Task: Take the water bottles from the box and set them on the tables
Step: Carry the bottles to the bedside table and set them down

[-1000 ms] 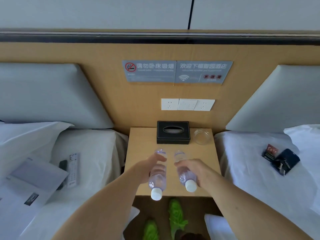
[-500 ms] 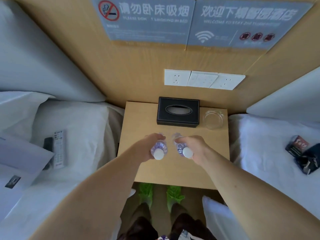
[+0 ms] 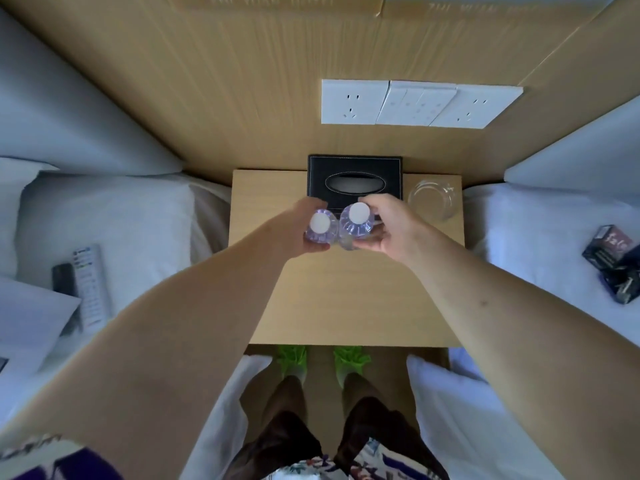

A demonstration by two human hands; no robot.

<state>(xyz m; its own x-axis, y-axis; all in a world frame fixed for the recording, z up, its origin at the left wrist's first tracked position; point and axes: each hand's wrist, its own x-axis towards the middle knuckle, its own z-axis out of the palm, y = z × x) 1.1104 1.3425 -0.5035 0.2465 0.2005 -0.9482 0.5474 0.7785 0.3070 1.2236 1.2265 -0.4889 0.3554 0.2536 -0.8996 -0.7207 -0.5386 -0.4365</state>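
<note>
Two clear water bottles, white caps up, stand upright side by side over the wooden bedside table (image 3: 346, 306), touching each other near its centre-back. Left hand (image 3: 298, 233) wraps the left bottle (image 3: 320, 226) from 9 o'clock, fingers curled round the body. Right hand (image 3: 391, 226) wraps the right bottle (image 3: 356, 220) from 3 o'clock, thumb and fingers round it. Can't tell if the bottle bases touch the tabletop. Black tissue box (image 3: 355, 180) at 12 o'clock of the bottles, just beside them, against the wood wall panel. Clear glass ashtray (image 3: 434, 199) at 2 o'clock, near the right hand. White socket and switch plate (image 3: 420, 103) on the wall above. Beds on both sides: white remote (image 3: 88, 289) on the left bed at 9 o'clock, dark small packets (image 3: 614, 261) on the right bed at 3 o'clock. Green shoes (image 3: 320, 360) on the floor at 6 o'clock, below the table edge.
</note>
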